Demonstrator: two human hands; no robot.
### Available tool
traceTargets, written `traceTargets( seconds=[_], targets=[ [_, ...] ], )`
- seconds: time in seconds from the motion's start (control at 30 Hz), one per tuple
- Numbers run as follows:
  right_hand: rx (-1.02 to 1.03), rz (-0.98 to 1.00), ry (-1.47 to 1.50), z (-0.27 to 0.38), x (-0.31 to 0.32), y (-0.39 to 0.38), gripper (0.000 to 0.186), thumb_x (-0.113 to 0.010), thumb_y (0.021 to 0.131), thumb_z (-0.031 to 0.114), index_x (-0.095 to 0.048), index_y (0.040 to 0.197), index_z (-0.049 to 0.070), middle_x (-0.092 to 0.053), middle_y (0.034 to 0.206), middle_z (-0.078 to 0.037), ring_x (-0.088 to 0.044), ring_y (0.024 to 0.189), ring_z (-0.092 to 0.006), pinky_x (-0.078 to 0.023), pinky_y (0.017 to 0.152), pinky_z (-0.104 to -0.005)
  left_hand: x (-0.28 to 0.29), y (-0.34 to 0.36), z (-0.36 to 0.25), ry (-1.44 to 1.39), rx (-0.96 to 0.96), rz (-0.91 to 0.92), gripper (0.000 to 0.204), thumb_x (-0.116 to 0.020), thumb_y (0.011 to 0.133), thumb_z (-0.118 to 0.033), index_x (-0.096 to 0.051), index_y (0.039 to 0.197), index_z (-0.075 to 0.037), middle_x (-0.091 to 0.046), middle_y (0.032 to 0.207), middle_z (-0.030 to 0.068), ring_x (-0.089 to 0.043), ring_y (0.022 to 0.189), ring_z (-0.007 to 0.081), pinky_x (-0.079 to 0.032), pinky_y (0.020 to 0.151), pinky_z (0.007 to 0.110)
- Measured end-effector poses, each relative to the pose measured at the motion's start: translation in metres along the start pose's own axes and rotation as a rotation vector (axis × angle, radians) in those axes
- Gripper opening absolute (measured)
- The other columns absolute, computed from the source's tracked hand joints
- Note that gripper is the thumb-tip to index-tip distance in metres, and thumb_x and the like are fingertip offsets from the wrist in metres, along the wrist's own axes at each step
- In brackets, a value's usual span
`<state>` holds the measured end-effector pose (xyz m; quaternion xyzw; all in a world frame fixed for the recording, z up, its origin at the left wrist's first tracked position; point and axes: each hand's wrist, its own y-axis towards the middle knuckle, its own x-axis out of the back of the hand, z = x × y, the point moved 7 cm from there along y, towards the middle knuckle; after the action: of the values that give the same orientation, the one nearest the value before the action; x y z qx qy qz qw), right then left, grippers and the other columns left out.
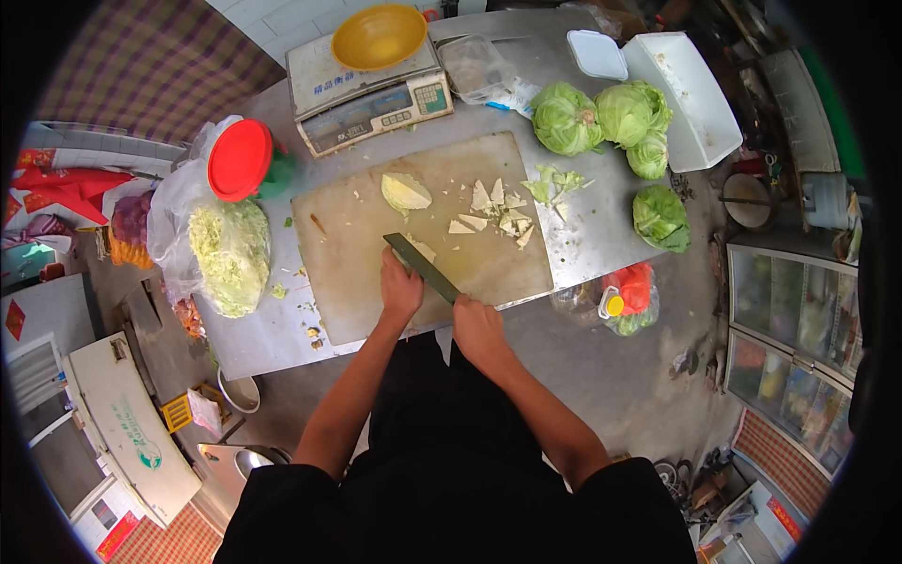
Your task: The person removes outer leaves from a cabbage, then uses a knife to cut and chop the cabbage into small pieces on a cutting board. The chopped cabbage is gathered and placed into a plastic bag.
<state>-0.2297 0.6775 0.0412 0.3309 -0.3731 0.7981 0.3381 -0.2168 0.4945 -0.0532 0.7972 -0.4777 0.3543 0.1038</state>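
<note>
My right hand (479, 331) grips the handle of a dark-bladed kitchen knife (423, 266), which slants over the near middle of the cutting board (352, 282). Just left of the blade, my left hand (402, 289) has its fingers curled against a cabbage piece (425, 250); the blade hides part of that contact. Beyond the knife lies a pale cabbage wedge (406, 193), apart from both hands. Chopped core pieces (512, 222) are scattered on the board's right side. Shredded cabbage (230, 254) fills a clear plastic bag left of the board.
A scale (357, 108) carrying a yellow bowl (379, 38) stands behind the board. Left of it is a red-lidded container (239, 160). Whole cabbages (567, 118) and a white bin (700, 113) sit at the metal table's right end. Leaf scraps (558, 186) lie beside the board.
</note>
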Motion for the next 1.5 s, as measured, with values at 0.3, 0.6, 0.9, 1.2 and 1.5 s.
traceTargets(
  seconds=[0.3, 0.6, 0.9, 1.2, 1.5],
  targets=[
    [-0.033, 0.026, -0.017, -0.043, -0.045, 0.040, 0.014, -0.061, 0.087, 0.006, -0.067, 0.094, -0.003, -0.071, 0.086, -0.030, -0.072, 0.083, -0.0477, -0.058, 0.078, -0.0566, 0.004, 0.000, -0.008, -0.158, 0.151, 0.073, 0.057, -0.062, 0.092, -0.015, -0.040, 0.141, 0.004, -0.060, 0.127, 0.0323, -0.060, 0.116, 0.0486, -0.047, 0.100, 0.050],
    [-0.162, -0.053, 0.035, -0.056, 0.002, 0.011, 0.013, -0.060, 0.089, 0.008, -0.064, 0.093, -0.004, -0.071, 0.086, -0.030, -0.071, 0.082, -0.0495, -0.057, 0.076, -0.0575, 0.006, -0.005, 0.009, -0.351, 0.039, 0.024, 0.058, -0.064, 0.093, -0.016, -0.041, 0.143, 0.002, -0.060, 0.127, 0.0286, -0.060, 0.120, 0.0431, -0.046, 0.104, 0.046],
    [-0.048, 0.016, -0.054, -0.055, -0.024, 0.005, 0.011, -0.057, 0.091, 0.007, -0.064, 0.089, -0.001, -0.071, 0.082, -0.028, -0.072, 0.079, -0.0481, -0.058, 0.071, -0.0570, 0.055, -0.028, 0.015, 0.155, 0.016, -0.012, 0.068, -0.072, 0.088, -0.017, -0.042, 0.147, 0.001, -0.058, 0.126, 0.0273, -0.058, 0.116, 0.0452, -0.048, 0.100, 0.048],
    [0.128, 0.068, -0.096, -0.009, -0.016, -0.004, 0.008, -0.059, 0.088, 0.004, -0.064, 0.087, -0.003, -0.071, 0.079, -0.026, -0.072, 0.074, -0.0444, -0.059, 0.068, -0.0537, 0.089, -0.053, -0.032, 0.176, -0.433, 0.219, 0.044, -0.067, 0.087, 0.004, -0.062, 0.130, -0.002, -0.061, 0.130, 0.0222, -0.067, 0.100, 0.0429, -0.058, 0.085, 0.046],
    [0.184, 0.079, -0.096, 0.012, -0.041, 0.028, 0.006, -0.061, 0.083, -0.001, -0.064, 0.087, -0.004, -0.071, 0.080, -0.026, -0.073, 0.075, -0.0423, -0.060, 0.067, -0.0505, 0.094, -0.036, -0.016, 0.092, -0.490, 0.203, 0.034, -0.066, 0.086, 0.004, -0.066, 0.119, 0.000, -0.067, 0.119, 0.0229, -0.067, 0.102, 0.0439, -0.058, 0.083, 0.046]
  ],
)
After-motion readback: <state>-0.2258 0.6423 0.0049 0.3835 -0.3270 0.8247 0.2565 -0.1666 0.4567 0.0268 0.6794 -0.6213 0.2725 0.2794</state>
